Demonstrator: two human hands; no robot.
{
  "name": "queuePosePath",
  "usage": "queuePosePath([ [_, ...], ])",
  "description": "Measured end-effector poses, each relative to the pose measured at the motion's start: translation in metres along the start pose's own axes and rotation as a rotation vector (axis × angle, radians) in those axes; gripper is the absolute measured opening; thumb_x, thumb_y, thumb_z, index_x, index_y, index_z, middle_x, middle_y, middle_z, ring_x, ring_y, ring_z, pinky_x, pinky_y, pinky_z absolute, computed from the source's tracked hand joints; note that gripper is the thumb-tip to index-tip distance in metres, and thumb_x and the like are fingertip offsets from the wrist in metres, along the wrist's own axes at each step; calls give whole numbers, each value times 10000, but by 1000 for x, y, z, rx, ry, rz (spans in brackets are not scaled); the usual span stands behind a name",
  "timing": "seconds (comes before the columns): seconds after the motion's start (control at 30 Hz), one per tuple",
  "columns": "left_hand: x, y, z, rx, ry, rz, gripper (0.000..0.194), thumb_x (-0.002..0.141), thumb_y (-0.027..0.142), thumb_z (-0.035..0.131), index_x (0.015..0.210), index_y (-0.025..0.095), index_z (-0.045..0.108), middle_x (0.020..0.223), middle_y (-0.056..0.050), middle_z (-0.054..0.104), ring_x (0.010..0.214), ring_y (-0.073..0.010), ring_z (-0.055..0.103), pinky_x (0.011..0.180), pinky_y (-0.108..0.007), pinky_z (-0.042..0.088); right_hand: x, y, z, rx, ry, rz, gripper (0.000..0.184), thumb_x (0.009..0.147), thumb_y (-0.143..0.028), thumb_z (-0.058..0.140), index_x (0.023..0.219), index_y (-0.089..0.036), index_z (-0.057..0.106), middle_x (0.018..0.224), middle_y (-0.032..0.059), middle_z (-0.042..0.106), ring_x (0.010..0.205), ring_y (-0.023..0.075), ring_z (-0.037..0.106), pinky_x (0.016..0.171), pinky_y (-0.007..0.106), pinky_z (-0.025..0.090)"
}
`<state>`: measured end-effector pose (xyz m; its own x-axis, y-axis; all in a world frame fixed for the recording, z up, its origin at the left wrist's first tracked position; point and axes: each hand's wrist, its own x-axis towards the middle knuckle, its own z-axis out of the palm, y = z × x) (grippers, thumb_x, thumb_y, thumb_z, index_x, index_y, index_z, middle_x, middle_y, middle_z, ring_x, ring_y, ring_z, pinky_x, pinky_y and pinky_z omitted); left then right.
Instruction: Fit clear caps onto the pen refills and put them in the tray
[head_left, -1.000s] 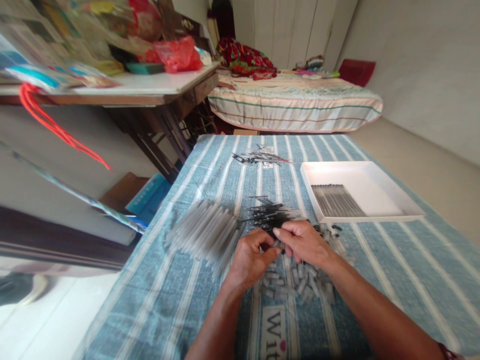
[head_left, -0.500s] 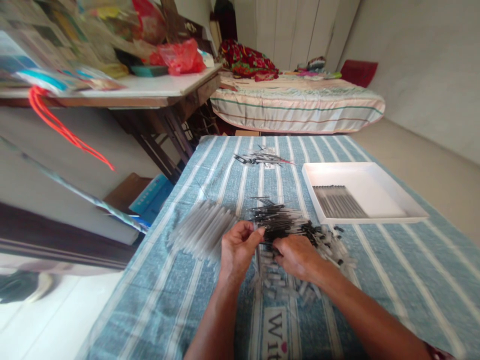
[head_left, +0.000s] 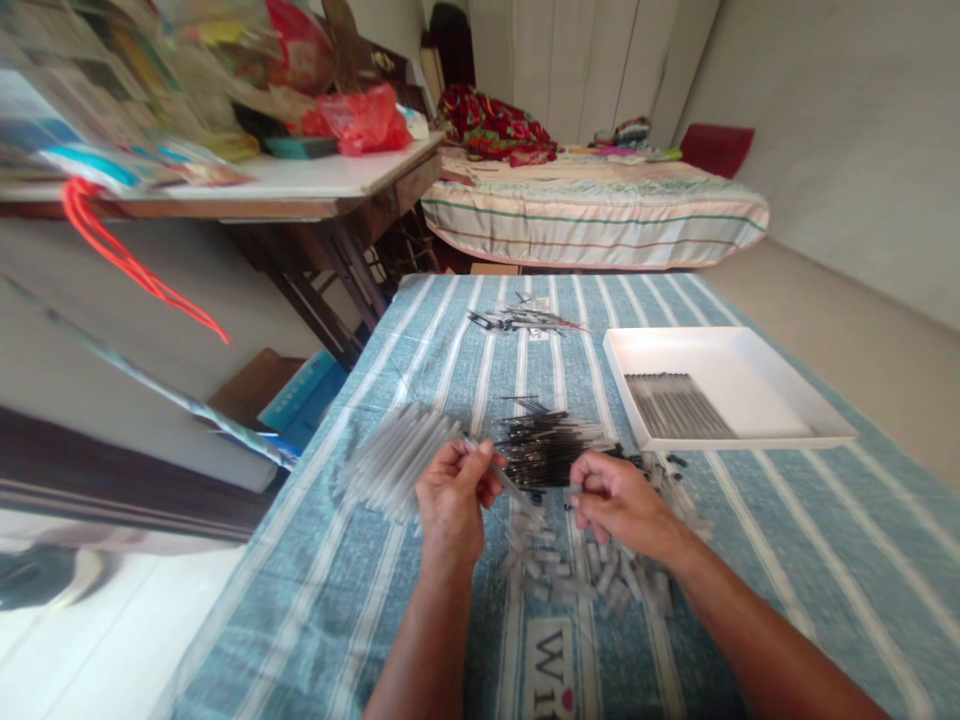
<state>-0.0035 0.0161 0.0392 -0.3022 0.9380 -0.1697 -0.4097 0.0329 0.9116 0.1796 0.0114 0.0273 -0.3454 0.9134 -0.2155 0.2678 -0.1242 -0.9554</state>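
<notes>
A: Doing what with the left hand [head_left: 454,500]?
B: Gripping a slim translucent tube [head_left: 512,488], fingers clamped around it, back of the hand upward, forearm rising steeply from the near edge.
A: And with the right hand [head_left: 621,507]?
B: Pinching a small dark-ended piece [head_left: 571,499] between thumb and curled fingers; too small to name. Reaching in on a slant from the lower right, well apart from the left.
A: Any container?
B: Yes, a shallow white tray [head_left: 765,385] beyond the right hand, with a row of dark-ended sticks [head_left: 679,405] packed along its left side, and bare floor to the right of them.
A: Around the hands?
B: Grey tubes [head_left: 397,455] piled beside the left, dark rods [head_left: 551,448] just beyond and between both, short clear pieces [head_left: 619,578] scattered nearer.
A: Room to move?
B: Plenty of bare striped cloth at near left and in front of the tray on the tabletop [head_left: 315,600]; little past the tray's right corner, near the tabletop's edge.
</notes>
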Motion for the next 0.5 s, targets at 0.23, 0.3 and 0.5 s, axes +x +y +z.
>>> queuePosePath([
  [0.23,0,2,1,-78,-20,-37,216,630,255,715,734,156,554,574,16,649,354,-56,499,340,-150,308,-13,15,6,468,200,-60,170,683,-295,651,742,-171,550,410,-82,466,341,49,335,336,159,194],
  [0.3,-1,2,2,-81,-15,-45,220,625,250,719,722,155,546,576,12,652,356,-57,501,347,-153,323,-14,16,8,558,207,-68,171,671,-281,670,728,-168,555,418,-76,485,341,48,346,337,160,196],
  [0.5,-2,0,3,-98,-20,-45,214,627,237,717,697,157,531,575,11,656,361,-62,506,347,-159,338,-16,11,13,747,155,-110,180,681,-240,661,739,-182,501,584,-5,652,374,93,494,392,199,357],
])
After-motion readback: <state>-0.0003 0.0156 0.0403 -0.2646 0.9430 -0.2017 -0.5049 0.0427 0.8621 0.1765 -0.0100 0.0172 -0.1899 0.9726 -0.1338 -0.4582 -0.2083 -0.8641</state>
